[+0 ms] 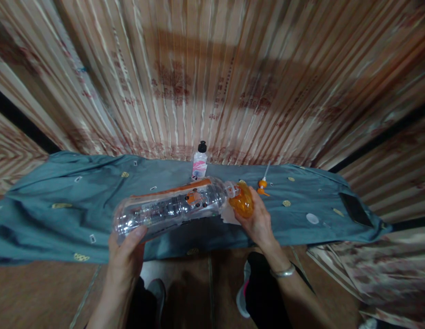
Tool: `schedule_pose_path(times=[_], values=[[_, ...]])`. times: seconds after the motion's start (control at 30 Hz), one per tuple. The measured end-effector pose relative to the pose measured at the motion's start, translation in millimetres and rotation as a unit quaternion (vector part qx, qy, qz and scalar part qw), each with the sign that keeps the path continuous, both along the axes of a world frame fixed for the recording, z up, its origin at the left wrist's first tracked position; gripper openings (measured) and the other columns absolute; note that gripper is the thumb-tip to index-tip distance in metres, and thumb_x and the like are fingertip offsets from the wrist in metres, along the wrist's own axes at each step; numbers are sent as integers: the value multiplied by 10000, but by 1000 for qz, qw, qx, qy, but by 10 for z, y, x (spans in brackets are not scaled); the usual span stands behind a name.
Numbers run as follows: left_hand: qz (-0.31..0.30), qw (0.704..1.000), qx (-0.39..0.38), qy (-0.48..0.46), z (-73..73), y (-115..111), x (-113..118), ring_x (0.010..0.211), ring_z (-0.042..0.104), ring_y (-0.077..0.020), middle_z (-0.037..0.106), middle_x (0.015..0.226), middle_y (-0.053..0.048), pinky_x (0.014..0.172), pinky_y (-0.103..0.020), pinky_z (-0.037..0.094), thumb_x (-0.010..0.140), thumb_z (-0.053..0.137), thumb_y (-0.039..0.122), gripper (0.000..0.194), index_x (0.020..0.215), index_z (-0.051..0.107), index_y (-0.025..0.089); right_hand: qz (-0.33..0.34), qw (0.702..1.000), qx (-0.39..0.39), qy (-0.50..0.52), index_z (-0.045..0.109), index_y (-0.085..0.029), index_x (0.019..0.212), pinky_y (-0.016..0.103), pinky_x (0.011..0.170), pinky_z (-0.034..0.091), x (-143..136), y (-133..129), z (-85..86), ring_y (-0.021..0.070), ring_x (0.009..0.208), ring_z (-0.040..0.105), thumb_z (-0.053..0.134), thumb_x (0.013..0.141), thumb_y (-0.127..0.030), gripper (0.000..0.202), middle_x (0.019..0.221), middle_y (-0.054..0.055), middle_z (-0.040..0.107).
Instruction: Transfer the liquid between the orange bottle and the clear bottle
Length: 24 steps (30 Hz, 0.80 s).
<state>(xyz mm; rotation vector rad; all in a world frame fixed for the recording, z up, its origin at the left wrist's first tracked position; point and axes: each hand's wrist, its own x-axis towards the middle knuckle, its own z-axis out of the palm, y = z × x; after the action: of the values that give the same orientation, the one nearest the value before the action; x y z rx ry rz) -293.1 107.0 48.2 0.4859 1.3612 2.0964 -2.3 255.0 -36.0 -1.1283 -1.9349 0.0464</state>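
My left hand [126,249] grips the base end of a large clear plastic bottle [174,205] with an orange-edged label. The bottle lies tilted across my view, its neck pointing right and a little up. My right hand [256,219] is wrapped round a small orange translucent bottle [244,201], whose opening meets the mouth of the clear bottle. Whether liquid passes between them I cannot tell. On the cloth beyond my right hand lies an orange pump top [262,184] with a pale tube. A white piece of paper [229,214] shows partly beneath the bottles.
A small bottle with a black cap [199,162] stands at the back of the table covered with a teal cloth [164,171]. To the right are a white round disc [312,219] and a dark phone-like slab [355,209]. Patterned curtains [205,91] hang behind.
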Motion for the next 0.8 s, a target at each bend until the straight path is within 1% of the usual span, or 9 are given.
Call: schedule_pose_path(times=[0.13, 0.2, 0.3, 0.37, 0.57, 0.7, 0.8], values=[[12, 1000, -4, -8, -1, 6, -6, 899, 745, -265, 804, 973, -48, 850, -348, 649, 403, 1041, 516, 779, 1113, 844, 263, -4, 1000, -7, -2, 449, -183, 1620, 547, 1166, 603, 0, 0, 2, 343, 1397, 680, 770, 862, -280, 830, 1496, 180, 694], [-1, 1000, 0, -6, -19, -7, -18, 881, 746, -260, 806, 963, -50, 867, -357, 648, 436, 1039, 503, 751, 1119, 844, 260, -5, 1000, -7, -3, 446, -191, 1624, 539, 1171, 601, 3, 0, 0, 336, 1401, 676, 770, 855, -273, 839, 1503, 171, 691], [-21, 1000, 12, 4, -51, -31, -40, 885, 758, -270, 812, 1002, -57, 882, -393, 653, 504, 1027, 479, 687, 1130, 842, 266, 0, 1000, -4, -2, 432, -198, 1635, 538, 1174, 598, 8, 2, -6, 333, 1412, 666, 770, 850, -263, 857, 1517, 165, 681], [-21, 1000, 18, 0, -54, -36, -40, 901, 764, -272, 812, 1041, -51, 889, -402, 654, 508, 1031, 461, 675, 1131, 839, 284, 3, 1000, -2, -1, 428, -197, 1638, 541, 1176, 595, 9, 4, -9, 336, 1415, 662, 769, 855, -263, 857, 1523, 168, 676], [10, 1000, -2, -20, 24, -2, 14, 894, 756, -284, 805, 1004, -50, 862, -401, 660, 391, 1046, 500, 740, 1066, 843, 276, 1, 1000, 9, -6, 421, -189, 1640, 537, 1168, 599, 4, 1, -8, 335, 1400, 674, 760, 875, -283, 842, 1507, 174, 687], [6, 1000, -5, -10, 33, 2, 22, 949, 754, -303, 804, 1031, -59, 890, -416, 650, 414, 1036, 522, 773, 1117, 834, 273, -1, 1000, 1, -11, 413, -188, 1643, 537, 1175, 591, 6, 0, -7, 336, 1406, 669, 762, 879, -291, 846, 1524, 178, 676], [10, 1000, -4, 0, 26, -4, 17, 937, 750, -302, 802, 1019, -68, 886, -411, 646, 431, 1032, 516, 806, 1166, 829, 256, 0, 1000, -6, -8, 408, -192, 1645, 542, 1183, 582, 4, -3, -5, 334, 1409, 666, 758, 875, -278, 851, 1531, 175, 671]])
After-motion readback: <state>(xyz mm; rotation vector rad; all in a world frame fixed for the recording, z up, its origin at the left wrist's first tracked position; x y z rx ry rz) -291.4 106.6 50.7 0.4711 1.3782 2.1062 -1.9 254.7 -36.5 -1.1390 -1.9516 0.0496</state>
